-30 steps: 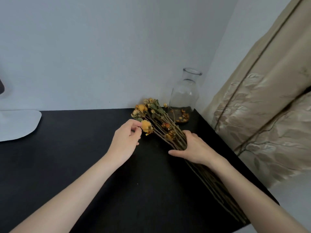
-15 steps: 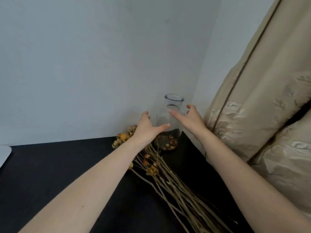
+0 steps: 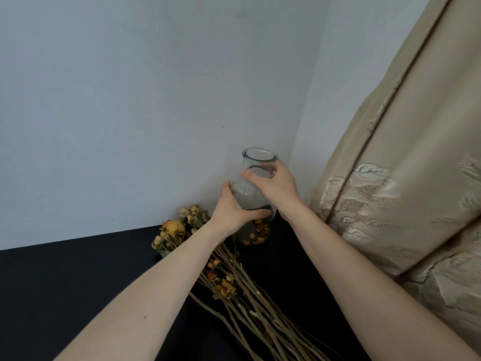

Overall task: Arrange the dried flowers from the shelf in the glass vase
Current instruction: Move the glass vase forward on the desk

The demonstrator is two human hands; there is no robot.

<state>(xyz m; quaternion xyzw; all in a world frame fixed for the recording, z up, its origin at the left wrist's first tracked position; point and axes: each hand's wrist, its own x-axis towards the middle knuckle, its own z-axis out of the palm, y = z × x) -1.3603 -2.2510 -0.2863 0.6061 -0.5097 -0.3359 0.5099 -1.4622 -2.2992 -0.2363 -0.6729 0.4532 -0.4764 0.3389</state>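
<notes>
A clear glass vase (image 3: 256, 158) with a wide open mouth stands in the far corner of a black surface (image 3: 65, 277), with dried petals lying at its bottom. My left hand (image 3: 234, 208) wraps around its lower body. My right hand (image 3: 277, 187) grips its neck just under the rim. A bundle of dried flowers (image 3: 234, 285) with yellow-orange heads and long tan stems lies flat on the surface under my left forearm, heads toward the wall. Nothing holds the flowers.
A pale wall (image 3: 130, 100) rises right behind the vase. A beige embroidered curtain (image 3: 390, 178) hangs close on the right, beside the surface's right edge.
Both hands left the flower bundle, reached to the corner and closed on the vase. The view tilted up toward the wall. The flowers stayed lying on the surface.
</notes>
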